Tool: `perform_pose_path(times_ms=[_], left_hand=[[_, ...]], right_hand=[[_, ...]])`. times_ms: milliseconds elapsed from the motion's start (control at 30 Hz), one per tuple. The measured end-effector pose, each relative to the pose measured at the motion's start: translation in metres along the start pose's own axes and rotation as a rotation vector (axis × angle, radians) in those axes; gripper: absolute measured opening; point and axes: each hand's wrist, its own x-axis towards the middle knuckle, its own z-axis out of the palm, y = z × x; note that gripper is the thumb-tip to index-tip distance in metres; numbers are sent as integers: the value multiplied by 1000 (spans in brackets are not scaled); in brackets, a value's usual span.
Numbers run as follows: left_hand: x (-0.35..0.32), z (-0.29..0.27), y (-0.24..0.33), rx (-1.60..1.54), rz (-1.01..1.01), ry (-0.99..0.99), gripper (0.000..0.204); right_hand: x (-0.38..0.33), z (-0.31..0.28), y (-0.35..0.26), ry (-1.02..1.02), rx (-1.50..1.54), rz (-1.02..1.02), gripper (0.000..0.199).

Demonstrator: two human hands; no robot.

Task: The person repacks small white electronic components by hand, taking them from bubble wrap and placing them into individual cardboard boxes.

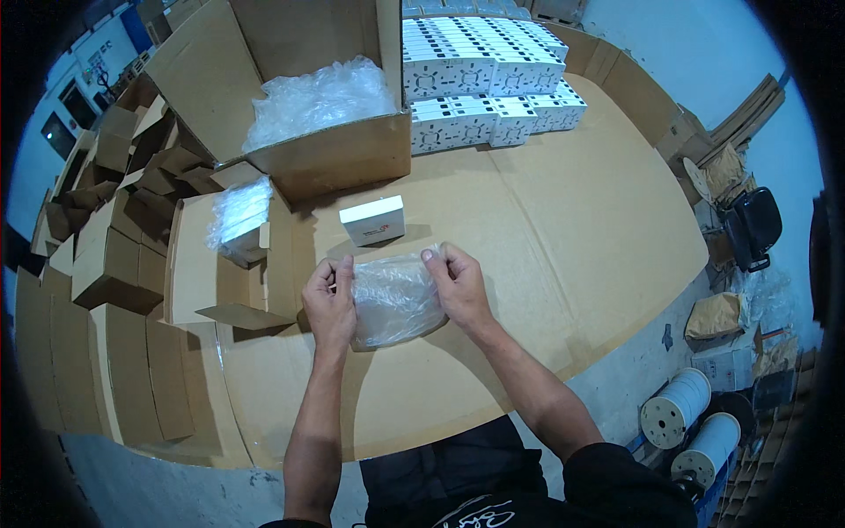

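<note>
Between my two hands a clear bubble wrap bag (396, 299) is stretched out above the cardboard-covered table. My left hand (330, 299) pinches its upper left edge between thumb and fingers. At the upper right corner, my right hand (459, 283) grips it the same way. Just beyond the bag stands a small white box (373, 221), upright and apart from both hands. Left of my left hand is an open cardboard box (286, 264) with bubble-wrapped items (241, 216) inside.
A large open carton (339, 157) holding bubble wrap (321, 99) stands at the back. Stacked white boxes (484, 79) fill the back right. Several open cardboard boxes (119, 255) crowd the left side. Cable spools (676, 407) and a black chair (753, 227) are on the floor at right.
</note>
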Motion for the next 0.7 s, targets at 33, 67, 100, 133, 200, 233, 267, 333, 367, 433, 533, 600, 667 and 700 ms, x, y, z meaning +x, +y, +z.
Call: perform_pose_path(times_ms=[33, 67, 100, 133, 200, 233, 267, 333, 367, 433, 533, 600, 667, 700], left_hand=[[-1, -3, 1, 15, -11, -22, 32], [-1, -5, 1, 18, -12, -16, 32], [0, -4, 2, 48, -7, -69, 34], [0, -4, 3, 78, -1, -122, 35], [0, -3, 1, 46, -32, -123, 32], [0, -4, -1, 17, -64, -123, 29], [2, -5, -6, 16, -62, -121, 29], [7, -7, -10, -301, -225, -130, 27], [6, -10, -10, -302, -223, -128, 27], [3, -10, 13, -614, -488, -239, 33], [-2, -14, 4, -449, -376, -371, 31], [-6, -9, 0, -338, -284, -350, 28], [-6, -5, -3, -228, -194, -329, 26], [-5, -4, -4, -266, -208, -273, 23]], right_hand=[[-1, 0, -13, -22, 112, 23, 28], [-1, 0, -19, -44, 224, 47, 25], [0, -3, -19, -44, 222, 46, 25], [1, -6, -18, -122, 196, 21, 20], [2, -8, -14, -202, 170, -5, 15], [3, -8, -11, -238, 126, -1, 14], [3, -8, -10, -275, 81, 3, 15], [4, -9, -11, -195, 136, 66, 15], [4, -9, -12, -113, 190, 129, 14], [5, -8, -12, -32, 311, 109, 13], [4, -3, -11, 41, 448, 66, 12], [3, -2, -5, 38, 462, 44, 13], [4, -6, 3, -65, 427, 37, 16], [4, -7, 1, -66, 428, 37, 16]])
